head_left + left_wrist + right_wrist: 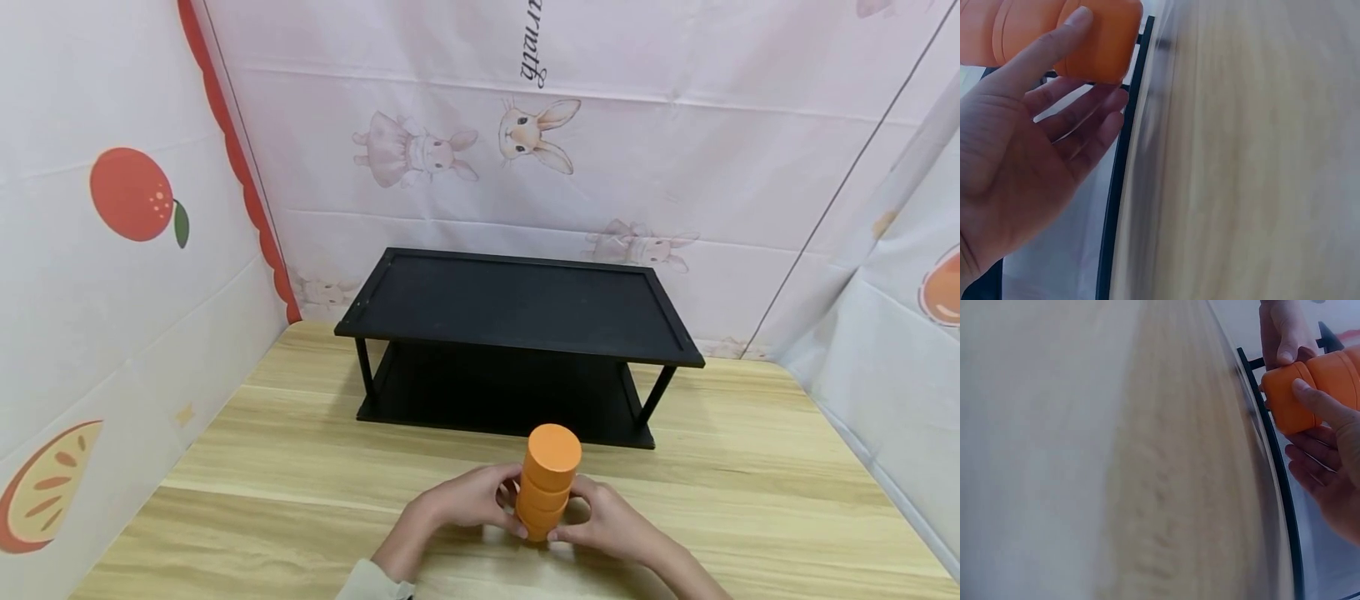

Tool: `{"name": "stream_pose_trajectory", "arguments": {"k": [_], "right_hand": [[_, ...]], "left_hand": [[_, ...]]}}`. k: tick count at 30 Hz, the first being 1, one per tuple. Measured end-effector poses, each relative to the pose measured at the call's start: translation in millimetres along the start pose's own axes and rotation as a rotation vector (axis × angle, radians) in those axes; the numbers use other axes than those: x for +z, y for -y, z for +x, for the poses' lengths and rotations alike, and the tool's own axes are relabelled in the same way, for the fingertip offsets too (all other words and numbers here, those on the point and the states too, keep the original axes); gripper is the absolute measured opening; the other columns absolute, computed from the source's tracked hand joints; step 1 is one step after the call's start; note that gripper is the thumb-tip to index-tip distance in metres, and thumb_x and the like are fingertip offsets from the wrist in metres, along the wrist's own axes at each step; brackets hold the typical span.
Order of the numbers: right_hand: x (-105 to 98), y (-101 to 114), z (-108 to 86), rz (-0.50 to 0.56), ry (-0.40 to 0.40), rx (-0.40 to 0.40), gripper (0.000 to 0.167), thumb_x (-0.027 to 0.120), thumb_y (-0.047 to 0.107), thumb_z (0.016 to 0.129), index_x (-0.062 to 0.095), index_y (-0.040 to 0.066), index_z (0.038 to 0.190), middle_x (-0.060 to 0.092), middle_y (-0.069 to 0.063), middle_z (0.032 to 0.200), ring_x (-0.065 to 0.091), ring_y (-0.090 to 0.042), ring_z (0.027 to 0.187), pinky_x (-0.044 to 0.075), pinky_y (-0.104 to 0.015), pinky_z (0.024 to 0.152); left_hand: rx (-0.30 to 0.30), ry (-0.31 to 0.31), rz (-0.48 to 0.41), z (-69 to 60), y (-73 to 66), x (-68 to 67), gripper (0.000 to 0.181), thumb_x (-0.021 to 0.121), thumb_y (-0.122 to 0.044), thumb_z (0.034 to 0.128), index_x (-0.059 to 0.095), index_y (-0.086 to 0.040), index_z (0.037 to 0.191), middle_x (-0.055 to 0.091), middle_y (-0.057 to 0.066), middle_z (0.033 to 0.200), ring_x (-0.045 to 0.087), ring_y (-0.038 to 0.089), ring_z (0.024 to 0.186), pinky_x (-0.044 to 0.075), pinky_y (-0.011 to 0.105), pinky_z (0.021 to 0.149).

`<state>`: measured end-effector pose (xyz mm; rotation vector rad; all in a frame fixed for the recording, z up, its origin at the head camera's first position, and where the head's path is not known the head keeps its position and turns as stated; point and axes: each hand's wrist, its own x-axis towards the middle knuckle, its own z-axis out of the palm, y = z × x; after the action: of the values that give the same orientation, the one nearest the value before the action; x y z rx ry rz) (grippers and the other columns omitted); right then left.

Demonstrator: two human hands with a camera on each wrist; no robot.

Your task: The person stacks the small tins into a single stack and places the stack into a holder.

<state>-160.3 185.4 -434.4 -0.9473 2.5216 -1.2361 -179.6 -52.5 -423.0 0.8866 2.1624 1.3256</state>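
An orange cylinder (547, 479) with grooves round its body and a flat round top stands roughly upright, just in front of the black rack. My left hand (474, 497) holds its left side low down, thumb in front and fingers behind. From the other side my right hand (611, 523) grips it the same way. Up close, the left thumb lies across the smooth orange end (1107, 47), and in the right wrist view the right thumb (1319, 400) presses near that end. Whether the base touches the table cannot be told.
Behind the hands is a black two-level rack (517, 308) with thin posts, set before the back cloth. The wood-grain table (750, 475) spreads to both sides. Printed cloth walls (135, 333) enclose it at left, back and right.
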Motion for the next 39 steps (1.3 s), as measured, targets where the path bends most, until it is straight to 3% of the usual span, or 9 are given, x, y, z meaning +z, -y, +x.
{"name": "stream_pose_trajectory", "arguments": {"k": [18, 32, 39], "right_hand": [[-5, 9, 3.2, 0.015, 0.013, 0.033, 0.048, 0.072, 0.043, 0.076, 0.059, 0.017, 0.114, 0.060, 0.009, 0.111, 0.056, -0.013, 0.100, 0.046, -0.042, 0.086], [-7, 12, 8.1, -0.008, -0.009, -0.004, 0.047, 0.072, 0.043, 0.076, 0.060, 0.016, 0.113, 0.061, 0.009, 0.109, 0.057, -0.013, 0.099, 0.047, -0.044, 0.083], [-10, 15, 9.4, -0.017, -0.007, 0.015, 0.049, 0.071, 0.045, 0.076, 0.060, 0.016, 0.114, 0.061, 0.009, 0.109, 0.056, -0.014, 0.099, 0.046, -0.046, 0.084]], "left_hand": [[0.003, -0.006, 0.020, -1.6, -1.9, -5.9, 0.044, 0.079, -0.019, 0.0738, 0.057, -0.017, 0.112, 0.055, -0.011, 0.102, 0.053, 0.007, 0.093, 0.046, 0.024, 0.080], [0.029, -0.022, 0.012, -3.8, -4.8, -11.6, 0.044, 0.078, -0.019, 0.0740, 0.058, -0.015, 0.112, 0.056, -0.011, 0.102, 0.053, 0.008, 0.092, 0.047, 0.023, 0.078], [0.031, -0.027, 0.022, -5.2, -9.2, -13.6, 0.045, 0.079, -0.019, 0.0739, 0.057, -0.015, 0.114, 0.056, -0.010, 0.104, 0.053, 0.009, 0.093, 0.047, 0.024, 0.078]]}}
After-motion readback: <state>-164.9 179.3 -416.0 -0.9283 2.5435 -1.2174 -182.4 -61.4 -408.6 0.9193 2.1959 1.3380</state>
